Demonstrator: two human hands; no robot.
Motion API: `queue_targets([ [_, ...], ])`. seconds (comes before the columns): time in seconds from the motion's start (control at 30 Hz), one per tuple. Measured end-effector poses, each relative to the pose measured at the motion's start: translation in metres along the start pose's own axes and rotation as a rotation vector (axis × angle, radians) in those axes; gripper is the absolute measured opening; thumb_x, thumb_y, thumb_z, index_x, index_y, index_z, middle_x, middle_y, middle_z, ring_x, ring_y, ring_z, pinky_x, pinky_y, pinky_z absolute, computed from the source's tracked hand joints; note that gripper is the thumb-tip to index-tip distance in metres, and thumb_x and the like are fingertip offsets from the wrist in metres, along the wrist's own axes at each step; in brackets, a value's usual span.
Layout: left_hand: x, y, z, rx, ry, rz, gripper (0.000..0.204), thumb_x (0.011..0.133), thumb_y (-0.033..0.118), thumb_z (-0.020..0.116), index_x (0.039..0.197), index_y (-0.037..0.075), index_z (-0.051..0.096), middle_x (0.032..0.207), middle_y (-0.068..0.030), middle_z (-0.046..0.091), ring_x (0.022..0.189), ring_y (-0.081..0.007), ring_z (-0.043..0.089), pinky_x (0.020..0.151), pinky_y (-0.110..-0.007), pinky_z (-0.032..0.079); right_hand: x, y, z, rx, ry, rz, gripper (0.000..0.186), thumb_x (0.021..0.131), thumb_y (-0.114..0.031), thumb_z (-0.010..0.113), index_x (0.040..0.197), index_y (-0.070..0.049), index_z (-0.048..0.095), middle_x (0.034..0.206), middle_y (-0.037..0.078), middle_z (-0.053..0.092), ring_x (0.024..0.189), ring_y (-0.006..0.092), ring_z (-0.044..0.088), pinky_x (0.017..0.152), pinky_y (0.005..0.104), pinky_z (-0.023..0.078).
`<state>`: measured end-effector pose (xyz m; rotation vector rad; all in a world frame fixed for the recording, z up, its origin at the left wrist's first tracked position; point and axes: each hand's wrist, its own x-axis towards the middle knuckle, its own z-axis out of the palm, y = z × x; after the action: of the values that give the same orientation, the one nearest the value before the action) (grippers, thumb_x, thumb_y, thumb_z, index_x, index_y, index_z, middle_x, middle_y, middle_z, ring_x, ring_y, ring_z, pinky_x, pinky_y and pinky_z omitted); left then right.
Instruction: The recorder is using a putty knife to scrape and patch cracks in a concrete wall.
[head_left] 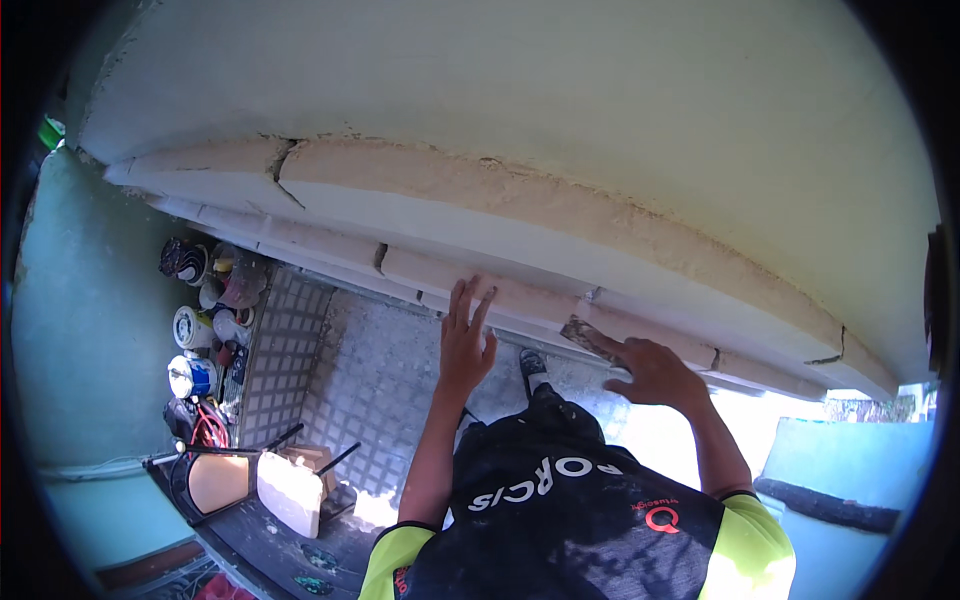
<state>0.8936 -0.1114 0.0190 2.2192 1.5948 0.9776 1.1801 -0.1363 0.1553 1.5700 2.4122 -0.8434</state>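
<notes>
I am gripping a flat blade (588,337) in my right hand (660,374) and holding my left hand (464,345) open at a pale ledge (535,302).

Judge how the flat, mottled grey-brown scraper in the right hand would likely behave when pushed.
The scraper is probably light, being thin and held in the right hand alone. Its flat, straight-edged shape should probably slide rather than roll.

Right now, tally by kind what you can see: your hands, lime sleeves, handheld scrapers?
Hands: 2 (left hand, right hand)
Lime sleeves: 2 (left sleeve, right sleeve)
Scraper: 1, in the right hand
Total: 5
</notes>
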Motion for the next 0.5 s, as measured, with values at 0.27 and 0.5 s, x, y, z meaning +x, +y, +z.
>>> queue_targets([
  [0.27, 0.002, 0.003, -0.005, -0.046, 0.01, 0.036, 0.071, 0.077, 0.004, 0.053, 0.146, 0.016, 0.041, 0.155, -0.0124, 0.03, 0.147, -0.0368, 0.021, 0.109, -0.05, 0.031, -0.066, 0.038, -0.006, 0.006, 0.32, 0.189, 0.037, 0.079, -0.012, 0.075, 0.115, -0.015, 0.072, 0.091, 0.011, 0.065, 0.08, 0.0278, 0.064, 0.08, 0.0406, 0.051],
  [0.5, 0.003, -0.007, -0.003, -0.02, 0.005, 0.128, 0.075, 0.076, 0.004, 0.054, 0.148, 0.016, 0.037, 0.156, -0.0123, 0.028, 0.147, -0.037, 0.021, 0.107, -0.051, 0.034, -0.054, 0.019, 0.015, -0.197, 0.54, 0.202, 0.027, 0.081, -0.018, 0.076, 0.107, -0.01, 0.074, 0.08, 0.011, 0.067, 0.076, 0.0267, 0.067, 0.074, 0.0391, 0.053],
])
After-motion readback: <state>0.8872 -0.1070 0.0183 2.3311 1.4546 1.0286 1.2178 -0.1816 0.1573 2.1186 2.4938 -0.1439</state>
